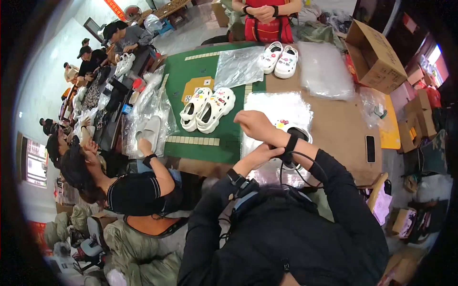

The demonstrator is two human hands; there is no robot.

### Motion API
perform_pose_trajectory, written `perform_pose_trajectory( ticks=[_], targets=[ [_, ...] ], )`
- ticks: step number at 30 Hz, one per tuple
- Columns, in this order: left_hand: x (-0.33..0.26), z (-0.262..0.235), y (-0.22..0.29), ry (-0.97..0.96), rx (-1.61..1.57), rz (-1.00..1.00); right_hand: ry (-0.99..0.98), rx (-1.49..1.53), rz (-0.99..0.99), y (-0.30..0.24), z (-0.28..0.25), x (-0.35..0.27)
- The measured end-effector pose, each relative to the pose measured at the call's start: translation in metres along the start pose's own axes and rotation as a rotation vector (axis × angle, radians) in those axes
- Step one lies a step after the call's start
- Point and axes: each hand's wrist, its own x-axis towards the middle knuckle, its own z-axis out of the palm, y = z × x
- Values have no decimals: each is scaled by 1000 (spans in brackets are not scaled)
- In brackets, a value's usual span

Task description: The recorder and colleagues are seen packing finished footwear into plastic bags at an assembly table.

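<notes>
My left hand reaches across to my right wrist, its fingers closed at the black wrist strap there. A thin black cable hangs in a loop from that strap. My right hand is loosely curled, with nothing visible in it. Beneath my forearm lies a white clog with colourful charms, partly hidden by my arm. It rests on a stack of clear plastic bags. To the left, a pair of white clogs with charms sits on the green mat.
Another pair of white clogs stands at the far side, beside plastic bags. A phone lies on the brown table right. An open cardboard box stands far right. A co-worker at left touches a grey shoe.
</notes>
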Motion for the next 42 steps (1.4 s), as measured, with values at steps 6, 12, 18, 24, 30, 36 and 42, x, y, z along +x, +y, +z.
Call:
perform_pose_trajectory(
  ticks=[6, 12, 18, 24, 30, 36, 42],
  targets=[
    [-5, 6, 22, -95, 288, -32, -108, -146, -160, -1, -2, -2],
    [3, -43, -7, 139, 1092, 255, -163, -287, 133, 27, -17, -56],
    [-16, -111, -27, 399, 1266, 376, -405, -390, 405, 35, -37, -143],
    [-39, -165, -71, 488, 1313, 252, -433, -411, 622, 23, -31, -167],
    [-62, -178, -89, 529, 1457, -158, -162, -239, 798, 29, -24, -192],
    [-69, -182, -118, 447, 1441, -506, -78, -499, 725, 23, -13, -209],
    [-52, -201, -113, 247, 1478, -677, -208, -482, 762, 37, -13, -197]
  ],
)
